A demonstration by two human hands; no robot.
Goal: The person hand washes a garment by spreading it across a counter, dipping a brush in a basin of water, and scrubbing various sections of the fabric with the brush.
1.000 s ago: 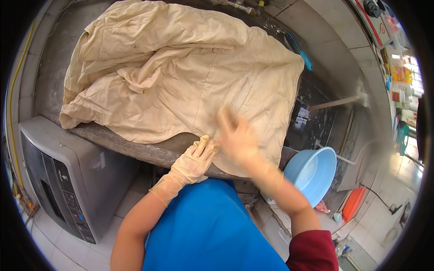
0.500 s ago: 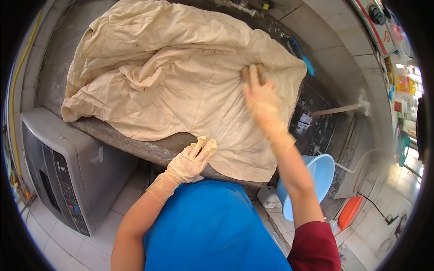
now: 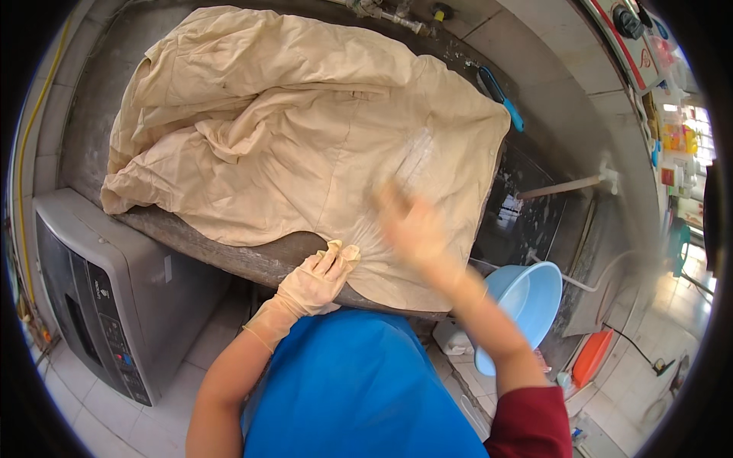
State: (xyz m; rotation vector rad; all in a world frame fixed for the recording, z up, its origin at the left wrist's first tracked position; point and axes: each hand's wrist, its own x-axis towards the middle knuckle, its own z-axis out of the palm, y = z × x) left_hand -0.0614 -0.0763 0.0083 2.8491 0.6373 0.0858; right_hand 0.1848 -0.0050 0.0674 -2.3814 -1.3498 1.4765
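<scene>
A large beige garment [image 3: 305,153] with seams and folds lies spread over a dark stone slab [image 3: 252,256]. Both my hands wear thin, pale rubber gloves. At the slab's near edge, my left hand [image 3: 317,278] is closed on the garment's hem, fingers bent. My right hand [image 3: 418,233] lies over the right part of the cloth, smeared by motion. Its fingers seem wrapped round a small brown object [image 3: 391,197], too blurred to name. Whitish wet streaks [image 3: 416,156] mark the cloth just beyond that hand.
A blue-handled brush [image 3: 502,99] lies past the garment's far right corner. A light blue basin [image 3: 527,313] stands right of my forearm, below a wet black surface [image 3: 515,217] and a pipe [image 3: 561,187]. At left is a grey washing machine [image 3: 114,290]. A blue apron [image 3: 359,389] covers my front.
My right hand has swept toward me and left across the cloth, uncovering the whitish streaks. My left hand keeps its hold on the hem, and the view has shifted slightly.
</scene>
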